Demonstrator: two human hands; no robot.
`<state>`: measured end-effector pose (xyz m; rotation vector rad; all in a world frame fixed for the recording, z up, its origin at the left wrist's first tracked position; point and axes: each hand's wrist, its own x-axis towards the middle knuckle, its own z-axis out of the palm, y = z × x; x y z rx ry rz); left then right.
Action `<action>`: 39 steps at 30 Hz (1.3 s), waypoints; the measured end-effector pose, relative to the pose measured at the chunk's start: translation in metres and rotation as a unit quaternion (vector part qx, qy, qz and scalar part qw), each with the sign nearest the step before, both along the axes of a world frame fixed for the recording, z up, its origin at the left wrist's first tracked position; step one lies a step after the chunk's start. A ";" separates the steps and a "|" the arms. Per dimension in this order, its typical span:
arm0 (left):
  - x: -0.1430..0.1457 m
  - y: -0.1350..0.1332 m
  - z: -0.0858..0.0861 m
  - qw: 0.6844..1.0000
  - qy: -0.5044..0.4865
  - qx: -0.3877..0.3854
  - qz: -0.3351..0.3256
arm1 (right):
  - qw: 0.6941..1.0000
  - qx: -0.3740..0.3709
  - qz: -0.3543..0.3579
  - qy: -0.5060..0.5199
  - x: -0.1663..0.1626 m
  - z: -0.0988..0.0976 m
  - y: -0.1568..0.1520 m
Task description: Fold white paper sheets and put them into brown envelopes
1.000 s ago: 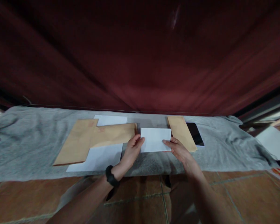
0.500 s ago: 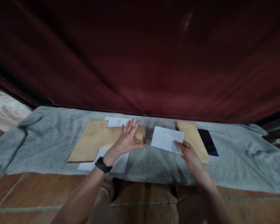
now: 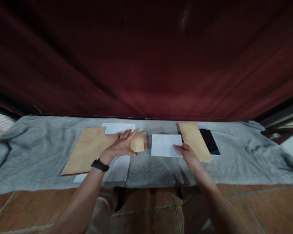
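My left hand [image 3: 120, 144] lies palm down with its fingers spread across a small brown envelope [image 3: 139, 143], whose right end sticks out past the thumb. A white folded sheet of paper [image 3: 164, 145] is pinched between the thumb and fingers of my right hand [image 3: 187, 154]. Its left edge faces the small envelope's right end, with a narrow gap between them. Beneath the small envelope, to the left, is a larger brown envelope [image 3: 81, 152]. White sheets [image 3: 116, 170] show below and above it, partly hidden by my left hand and forearm.
On the right, a stack of brown envelopes [image 3: 194, 139] lies beside a dark-screened phone or tablet [image 3: 210, 141]. Everything rests on a grey cloth [image 3: 148, 175]. Dark red fabric [image 3: 146, 65] hangs behind it. A tiled floor [image 3: 34, 208] shows in front.
My left hand has slid left along the small envelope, uncovering more of its right end. My right hand has levelled the folded paper and brought it nearer that end. The view has shifted slightly.
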<state>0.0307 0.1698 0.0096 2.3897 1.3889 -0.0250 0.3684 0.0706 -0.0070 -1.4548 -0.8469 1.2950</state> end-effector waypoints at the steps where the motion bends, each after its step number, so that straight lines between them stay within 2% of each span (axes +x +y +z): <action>1: 0.000 0.001 0.000 1.000 0.001 -0.005 0.002 | 1.000 0.002 -0.002 -0.003 0.001 0.000 0.000; 9: 0.005 -0.001 0.003 0.996 -0.057 0.067 -0.009 | 0.999 0.019 -0.035 0.025 0.004 0.001 0.002; 17: 0.011 0.000 0.005 0.987 -0.080 0.136 -0.041 | 0.992 0.091 -0.078 0.048 -0.002 0.009 0.004; 24: 0.019 -0.003 0.007 0.972 -0.069 0.216 -0.051 | 0.989 0.132 -0.010 -0.057 -0.004 0.006 0.001; 29: 0.021 -0.002 0.003 0.964 -0.057 0.252 -0.068 | 0.966 0.185 0.061 -0.168 -0.003 0.009 -0.003; 39: 0.023 -0.002 -0.001 0.950 -0.059 0.296 -0.080 | 0.939 0.178 0.059 -0.287 0.000 0.001 -0.004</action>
